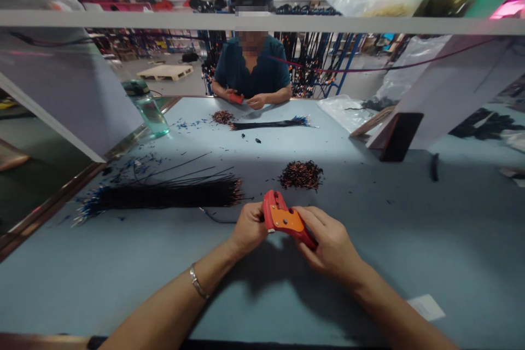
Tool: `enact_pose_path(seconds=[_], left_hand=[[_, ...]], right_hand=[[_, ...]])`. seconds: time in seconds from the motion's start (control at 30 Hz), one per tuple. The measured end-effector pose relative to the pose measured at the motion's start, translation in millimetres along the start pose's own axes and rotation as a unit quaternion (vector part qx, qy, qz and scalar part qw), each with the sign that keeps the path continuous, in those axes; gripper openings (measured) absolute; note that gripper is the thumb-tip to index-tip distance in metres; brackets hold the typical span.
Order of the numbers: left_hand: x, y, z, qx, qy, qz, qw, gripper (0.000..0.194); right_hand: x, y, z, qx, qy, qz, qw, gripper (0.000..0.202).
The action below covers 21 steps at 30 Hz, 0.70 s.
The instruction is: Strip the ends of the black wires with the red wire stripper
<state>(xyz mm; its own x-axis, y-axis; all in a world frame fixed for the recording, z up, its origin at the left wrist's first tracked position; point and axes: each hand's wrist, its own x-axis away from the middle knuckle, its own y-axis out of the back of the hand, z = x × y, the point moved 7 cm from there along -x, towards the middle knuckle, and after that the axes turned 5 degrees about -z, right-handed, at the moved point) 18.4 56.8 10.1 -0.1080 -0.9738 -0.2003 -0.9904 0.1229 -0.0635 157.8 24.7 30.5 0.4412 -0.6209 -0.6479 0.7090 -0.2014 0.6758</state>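
Observation:
My right hand (330,238) is wrapped around the handles of a red and orange wire stripper (288,220), held over the near part of the table. My left hand (251,227) is closed at the tool's jaws. A thin black wire (219,221) with a blue end trails leftward out of that hand; its other end is hidden by my fingers and the jaws. Left of my hands lies a thick bundle of black wires (168,194), blue at the left ends and coppery at the right. Beyond the tool sits a pile of small dark and copper-coloured offcuts (301,175).
Across the table (197,301) a co-worker (252,68) holds a red tool (235,98) near a smaller wire bundle (268,124). A water bottle (151,112) stands at the left edge, a dark phone-like slab (401,136) leans at right, and a white shelf bar (164,21) crosses overhead.

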Motion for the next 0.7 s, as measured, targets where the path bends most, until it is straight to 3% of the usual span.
enact_pose_path(seconds=[0.33, 0.7], left_hand=[[0.8, -6.2, 2.2, 0.001, 0.027, 0.032, 0.999, 0.044], [0.5, -1.6, 18.7, -0.013, 0.052, 0.029, 0.998, 0.05]], right_hand=[[-1.1, -0.3, -0.8, 0.033, 0.007, 0.012, 0.999, 0.022], [0.2, -6.8, -8.8, -0.006, -0.057, 0.05, 0.997, 0.019]])
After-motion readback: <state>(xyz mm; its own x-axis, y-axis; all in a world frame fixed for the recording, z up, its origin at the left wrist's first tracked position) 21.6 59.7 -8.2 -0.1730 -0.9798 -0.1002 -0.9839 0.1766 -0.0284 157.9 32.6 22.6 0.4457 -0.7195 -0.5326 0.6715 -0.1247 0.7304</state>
